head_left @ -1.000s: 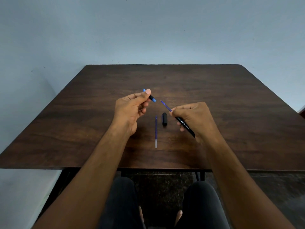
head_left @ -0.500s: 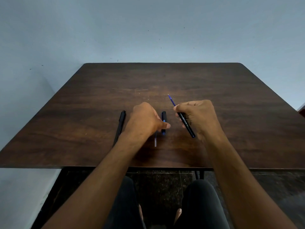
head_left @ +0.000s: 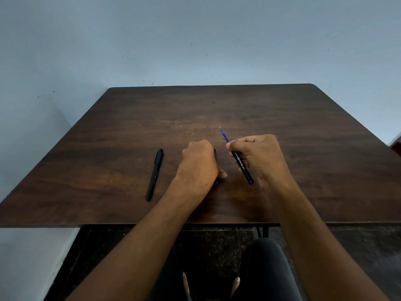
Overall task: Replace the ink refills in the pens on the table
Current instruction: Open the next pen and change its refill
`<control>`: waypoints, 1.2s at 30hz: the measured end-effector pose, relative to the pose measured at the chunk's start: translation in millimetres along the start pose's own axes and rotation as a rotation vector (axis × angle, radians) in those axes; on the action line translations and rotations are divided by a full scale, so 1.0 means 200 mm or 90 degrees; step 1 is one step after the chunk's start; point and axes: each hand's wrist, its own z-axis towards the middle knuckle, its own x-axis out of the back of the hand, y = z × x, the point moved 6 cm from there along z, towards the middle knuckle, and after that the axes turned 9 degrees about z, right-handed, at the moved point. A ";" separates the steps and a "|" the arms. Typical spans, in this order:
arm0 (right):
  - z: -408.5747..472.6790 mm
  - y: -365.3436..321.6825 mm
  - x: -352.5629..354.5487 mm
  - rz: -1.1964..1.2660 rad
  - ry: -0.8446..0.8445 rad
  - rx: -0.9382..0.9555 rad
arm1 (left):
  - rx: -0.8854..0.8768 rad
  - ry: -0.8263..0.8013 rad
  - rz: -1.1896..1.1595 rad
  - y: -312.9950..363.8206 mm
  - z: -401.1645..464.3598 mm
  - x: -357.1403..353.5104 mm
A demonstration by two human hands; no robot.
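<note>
My right hand [head_left: 258,157] grips the pen barrel [head_left: 242,165], refill [head_left: 223,134] pointing to 11 o'clock for reassembly. My left hand [head_left: 198,162] is curled on the table [head_left: 303,131]; contents hidden.

The dark brown wooden table [head_left: 282,131] shows streaked grain under a smooth, low-sheen finish. The slim black plastic pen [head_left: 154,174] lying on it looks matt. The black plastic pen barrel with white lettering [head_left: 242,166] has a faint gloss; its thin blue refill [head_left: 224,134] looks like smooth plastic.
</note>
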 end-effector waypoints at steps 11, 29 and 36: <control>0.03 0.08 -0.03 0.116 -0.046 -0.084 | -0.072 0.080 -0.167 -0.07 -0.07 0.12; 0.04 0.07 -0.12 0.247 -0.051 -0.080 | -0.239 0.275 -0.374 -0.16 -0.21 0.19; 0.10 0.00 -0.01 0.252 0.011 -0.017 | -0.223 0.247 -0.381 -0.17 -0.21 0.17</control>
